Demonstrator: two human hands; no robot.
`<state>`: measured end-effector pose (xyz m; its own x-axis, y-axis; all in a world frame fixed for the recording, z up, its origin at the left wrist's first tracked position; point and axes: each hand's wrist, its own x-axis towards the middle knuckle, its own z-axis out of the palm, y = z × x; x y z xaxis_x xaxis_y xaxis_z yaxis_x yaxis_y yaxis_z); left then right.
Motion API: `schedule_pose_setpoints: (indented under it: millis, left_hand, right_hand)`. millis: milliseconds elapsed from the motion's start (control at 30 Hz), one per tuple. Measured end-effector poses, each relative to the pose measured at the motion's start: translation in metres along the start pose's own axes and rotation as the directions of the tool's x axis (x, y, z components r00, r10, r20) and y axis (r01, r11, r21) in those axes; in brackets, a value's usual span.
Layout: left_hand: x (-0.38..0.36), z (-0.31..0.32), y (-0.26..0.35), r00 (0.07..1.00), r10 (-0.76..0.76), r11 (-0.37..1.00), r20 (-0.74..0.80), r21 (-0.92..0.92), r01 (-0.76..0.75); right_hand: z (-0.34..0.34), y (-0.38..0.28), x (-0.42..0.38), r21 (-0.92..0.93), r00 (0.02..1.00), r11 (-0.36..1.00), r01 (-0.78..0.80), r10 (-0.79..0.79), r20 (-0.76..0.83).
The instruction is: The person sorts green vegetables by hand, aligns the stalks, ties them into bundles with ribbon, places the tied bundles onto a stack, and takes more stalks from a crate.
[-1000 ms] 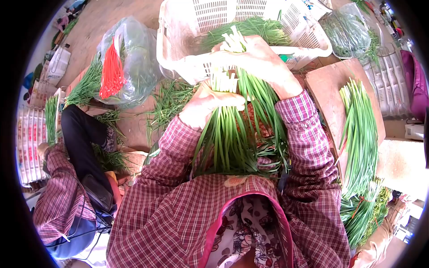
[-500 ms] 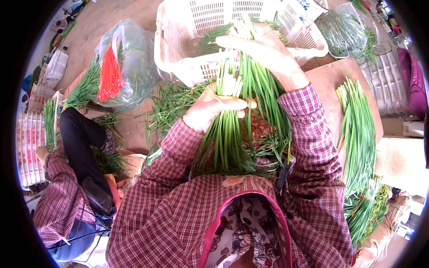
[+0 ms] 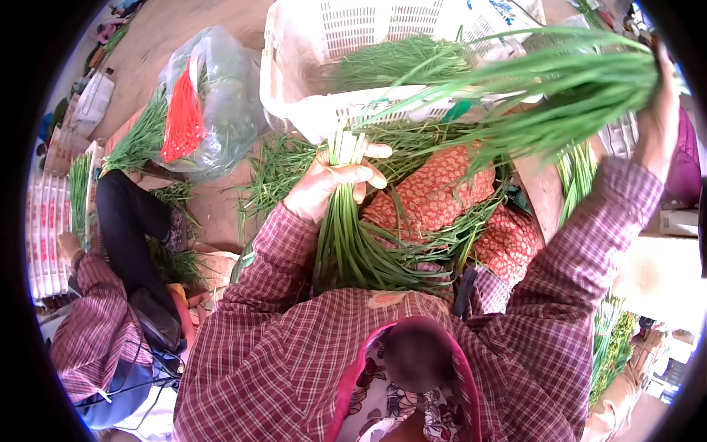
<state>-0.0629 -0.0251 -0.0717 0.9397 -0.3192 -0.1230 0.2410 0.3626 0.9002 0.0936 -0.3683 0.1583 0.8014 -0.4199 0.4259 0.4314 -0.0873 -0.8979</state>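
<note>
While a filmy clear bag (image 3: pixel 252 99) of greens (image 3: pixel 227 131) sits at left, my left hand (image 3: pixel 320 184) closes round a slim bundle (image 3: pixel 346 228), pale stems (image 3: pixel 346 147) foremost, just short of the slatted white crate (image 3: pixel 298 118) holding heaped leaves (image 3: pixel 398 62); farther right, my right hand (image 3: pixel 663 103) firmly grips a splayed, blurred sheaf (image 3: pixel 567 88).

Can't read any txt, brand, no. or sign. Can spot blue marks on white pkg (image 3: pixel 504 10) at R end of white crate (image 3: pixel 302 118), too sm. & blurred to read; also red marks at pale slatted crate (image 3: pixel 50 221), far L, likewise illeg. Can't make out lettering on oval patch (image 3: pixel 387 298) of plaid shirt (image 3: pixel 272 353).
</note>
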Motion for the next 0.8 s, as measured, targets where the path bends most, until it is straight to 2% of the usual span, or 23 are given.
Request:
schedule_pose_setpoints:
  millis: [67,100,133,167,200,267,300,333,367,400,467,600,667,700,733,800]
  left_hand:
    - [-0.002,0.004,0.005,1.0,0.002,1.0,-0.03,-0.027,-0.003]
    - [-0.001,0.008,0.005,0.999,-0.001,0.999,-0.049,-0.053,-0.001]
    - [0.001,0.01,0.006,0.999,0.004,0.999,-0.046,-0.048,-0.007]
    - [0.002,0.012,0.005,0.999,0.002,0.998,-0.048,-0.063,-0.005]
    - [0.002,0.013,0.005,0.999,-0.001,0.997,-0.051,-0.073,-0.003]
    - [0.001,0.024,0.008,0.997,0.001,0.994,-0.071,-0.107,-0.008]
    - [0.001,0.028,0.01,0.996,0.019,0.997,-0.092,-0.07,-0.026]
    - [0.001,0.03,0.011,0.993,0.04,0.999,-0.114,-0.032,-0.043]
    - [0.001,0.026,0.009,0.998,0.034,0.999,-0.055,-0.028,-0.036]
    - [0.001,0.024,0.006,0.998,0.036,0.999,-0.058,-0.026,-0.037]
    - [0.0,0.023,0.002,0.996,0.086,0.989,-0.012,-0.12,-0.087]
    - [0.0,0.021,0.001,0.997,0.077,0.993,0.006,-0.095,-0.076]
    - [-0.002,0.023,0.006,0.998,0.058,0.993,-0.025,-0.102,-0.06]
    - [-0.003,0.024,0.009,0.998,0.037,0.993,-0.057,-0.111,-0.043]
    - [-0.004,0.018,0.01,0.998,0.038,0.993,-0.058,-0.111,-0.044]
    - [-0.008,-0.01,0.014,0.987,-0.055,0.989,-0.151,-0.141,0.034]
  right_hand:
    - [-0.007,0.003,-0.005,-0.026,0.992,0.998,0.059,-0.055,0.116]
    - [-0.009,0.002,-0.014,-0.251,0.963,0.959,0.135,-0.067,0.261]
    - [0.003,0.018,-0.026,-0.495,0.925,0.808,0.321,-0.155,0.347]
    - [0.013,0.0,-0.05,-0.468,0.932,0.87,0.155,0.029,0.362]
    - [0.021,0.018,-0.053,-0.38,0.836,0.916,0.125,0.109,0.539]
    - [0.058,0.038,-0.094,-0.247,0.624,0.967,-0.055,0.227,0.748]
    - [0.077,0.033,-0.117,-0.137,0.512,0.99,-0.021,0.128,0.849]
    - [0.093,0.054,-0.121,-0.174,0.358,0.977,0.121,0.12,0.926]
    - [0.106,0.071,-0.13,-0.038,0.292,0.989,0.146,-0.006,0.956]
    - [0.117,0.075,-0.143,0.032,0.277,0.998,0.057,-0.047,0.96]
    - [0.124,0.066,-0.15,-0.13,0.211,0.986,0.106,0.105,0.972]
    - [0.134,0.081,-0.158,-0.116,0.246,0.989,0.09,0.09,0.965]
    - [0.125,0.072,-0.151,-0.049,0.36,0.989,0.138,-0.004,0.933]
    - [0.121,0.062,-0.138,-0.115,0.433,0.981,0.157,0.037,0.901]
    - [0.1,0.05,-0.13,0.001,0.612,0.993,0.118,-0.073,0.787]
    - [0.073,0.052,-0.069,-0.05,0.825,0.998,0.039,-0.004,0.565]
